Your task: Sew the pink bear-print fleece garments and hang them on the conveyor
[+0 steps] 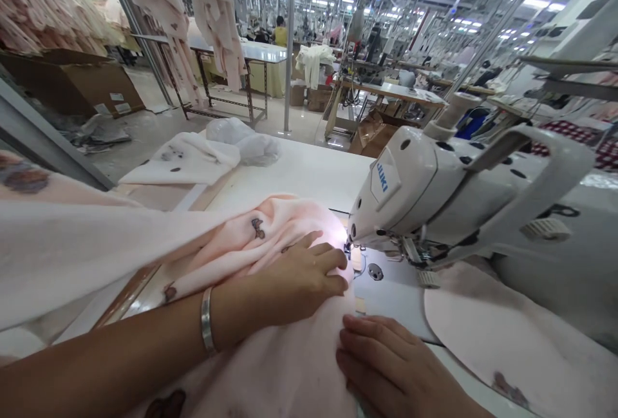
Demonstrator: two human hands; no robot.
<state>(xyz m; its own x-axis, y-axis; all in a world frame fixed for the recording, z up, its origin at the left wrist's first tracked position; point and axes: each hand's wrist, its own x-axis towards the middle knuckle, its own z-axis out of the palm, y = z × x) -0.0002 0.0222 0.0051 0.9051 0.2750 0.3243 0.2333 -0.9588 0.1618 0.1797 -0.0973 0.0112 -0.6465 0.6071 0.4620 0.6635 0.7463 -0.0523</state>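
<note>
Pale pink fabric (pixel 290 357) with small brown printed figures runs across the table and under the lit needle area of a white sewing machine (pixel 410 180) marked JUKI. My left hand (pixel 299 276), with a silver bangle at the wrist, presses on it from above, fingers spread and slightly bent, just left of the presser foot (pixel 347 248). Nearer to me, my right hand (pixel 386 360) is at the right edge of the same fabric, fingers close together and curled over that edge. Its thumb is hidden.
A folded pale piece (pixel 183 157) and a clear plastic bag (pixel 244 141) lie at the back left of the table. Another pink piece (pixel 512 334) rests right of the machine. Beyond stand a metal post (pixel 291 51), hanging pink garments (pixel 217 12) and a cardboard box (pixel 80 86).
</note>
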